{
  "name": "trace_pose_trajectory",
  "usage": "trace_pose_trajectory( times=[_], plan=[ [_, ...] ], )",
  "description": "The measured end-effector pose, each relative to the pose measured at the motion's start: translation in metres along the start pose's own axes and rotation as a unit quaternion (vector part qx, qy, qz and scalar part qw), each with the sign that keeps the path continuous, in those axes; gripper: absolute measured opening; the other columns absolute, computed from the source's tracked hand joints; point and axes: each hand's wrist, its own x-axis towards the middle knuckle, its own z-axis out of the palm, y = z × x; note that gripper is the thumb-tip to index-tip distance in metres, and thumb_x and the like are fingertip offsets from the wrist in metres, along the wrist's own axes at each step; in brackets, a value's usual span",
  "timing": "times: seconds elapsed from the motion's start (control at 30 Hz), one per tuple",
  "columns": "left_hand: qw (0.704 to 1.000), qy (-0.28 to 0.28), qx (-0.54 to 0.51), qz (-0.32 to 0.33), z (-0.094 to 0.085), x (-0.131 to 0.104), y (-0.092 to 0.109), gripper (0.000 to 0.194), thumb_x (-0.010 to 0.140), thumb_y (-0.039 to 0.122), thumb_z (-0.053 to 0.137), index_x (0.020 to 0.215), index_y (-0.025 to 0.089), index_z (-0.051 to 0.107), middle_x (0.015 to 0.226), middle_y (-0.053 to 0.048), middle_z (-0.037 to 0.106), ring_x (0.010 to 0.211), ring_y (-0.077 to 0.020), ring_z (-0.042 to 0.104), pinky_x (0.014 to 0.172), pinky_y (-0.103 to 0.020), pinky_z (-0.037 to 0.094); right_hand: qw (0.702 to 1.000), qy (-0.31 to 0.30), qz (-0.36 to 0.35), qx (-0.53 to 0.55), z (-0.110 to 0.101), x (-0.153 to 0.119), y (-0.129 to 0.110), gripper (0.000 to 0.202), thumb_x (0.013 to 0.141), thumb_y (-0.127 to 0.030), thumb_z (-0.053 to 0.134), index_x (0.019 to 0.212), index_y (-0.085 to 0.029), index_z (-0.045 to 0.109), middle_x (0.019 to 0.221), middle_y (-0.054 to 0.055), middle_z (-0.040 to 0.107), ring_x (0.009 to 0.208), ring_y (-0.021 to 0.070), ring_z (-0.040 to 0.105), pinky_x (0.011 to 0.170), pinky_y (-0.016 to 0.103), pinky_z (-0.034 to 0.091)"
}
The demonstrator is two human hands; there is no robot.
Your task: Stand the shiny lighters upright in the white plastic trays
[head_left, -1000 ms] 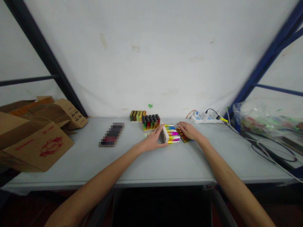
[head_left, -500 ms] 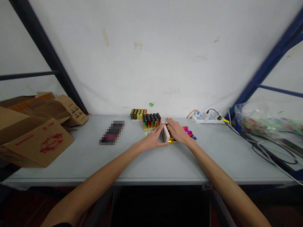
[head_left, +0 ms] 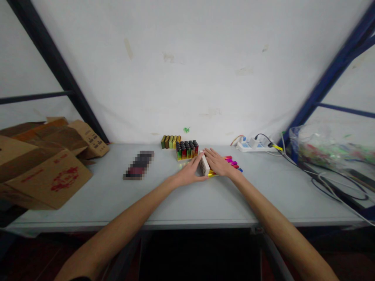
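A small white tray (head_left: 204,166) stands on its side on the grey table. My left hand (head_left: 189,172) holds it from the left, thumb at its near edge and fingers at its far edge. Shiny coloured tubes (head_left: 232,162), which look like lighter bodies, lie flat to its right, their ends pointing right. My right hand (head_left: 217,162) lies over them with its fingers stretched out, hiding their middle part. Behind my left hand stands a block of upright lighters (head_left: 187,150) with black tops. Another block of gold-topped, lighter-like pieces (head_left: 171,141) is just behind it.
Open cardboard boxes (head_left: 55,171) fill the left end of the table (head_left: 187,208). A pixelated dark flat object (head_left: 139,165) lies left of my hands. At the back right sits a white power strip (head_left: 254,145) with cables, beside a clear plastic bag (head_left: 322,152).
The fingers of my right hand have flattened and shifted slightly over the shiny tubes. My left hand keeps its place at the white tray. The view has tilted a little.
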Motion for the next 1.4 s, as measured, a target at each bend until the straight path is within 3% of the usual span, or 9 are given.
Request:
trace_pose_trajectory(
  times=[0.37, 0.63, 0.93, 1.4],
  plan=[
    [1.0, 0.001, -0.004, -0.008, -0.003, -0.001, 0.005, 0.11, 0.084, 0.053, 0.075, 0.165, 0.023, 0.006, 0.171, -0.015, 0.019, 0.158, -0.031, 0.022, 0.129, -0.047, 0.022, 0.997, -0.021, 0.061, 0.032, -0.011, -0.011, 0.011, 0.058, 0.108, -0.04, 0.023, 0.151, -0.013, 0.051, 0.161, 0.014, 0.042, 0.155, 0.027, 0.031, 0.13, 0.055, 0.022],
    [1.0, -0.001, 0.001, -0.012, -0.002, -0.001, 0.003, 0.112, 0.083, 0.051, 0.076, 0.165, 0.022, 0.004, 0.171, -0.015, 0.019, 0.158, -0.0316, 0.021, 0.129, -0.048, 0.022, 0.996, -0.028, 0.076, 0.048, -0.015, -0.016, 0.016, 0.058, 0.108, -0.042, 0.022, 0.156, -0.02, 0.045, 0.163, 0.01, 0.041, 0.154, 0.0269, 0.032, 0.127, 0.056, 0.027],
    [1.0, -0.007, -0.003, -0.02, -0.003, -0.002, 0.001, 0.113, 0.084, 0.051, 0.075, 0.165, 0.023, 0.001, 0.172, -0.015, 0.018, 0.158, -0.0317, 0.021, 0.129, -0.048, 0.022, 0.984, -0.054, 0.149, 0.086, -0.024, -0.022, 0.022, 0.067, 0.107, -0.053, 0.013, 0.161, -0.021, 0.036, 0.164, 0.01, 0.039, 0.152, 0.0254, 0.036, 0.126, 0.051, 0.029],
    [1.0, -0.01, -0.006, -0.028, -0.004, -0.002, 0.006, 0.113, 0.084, 0.051, 0.075, 0.165, 0.021, 0.003, 0.171, -0.017, 0.02, 0.157, -0.0314, 0.023, 0.128, -0.047, 0.022, 0.969, -0.084, 0.213, 0.09, -0.041, -0.03, 0.019, 0.064, 0.106, -0.052, 0.012, 0.16, -0.026, 0.036, 0.165, 0.01, 0.037, 0.154, 0.0323, 0.032, 0.122, 0.071, 0.015]
  ],
)
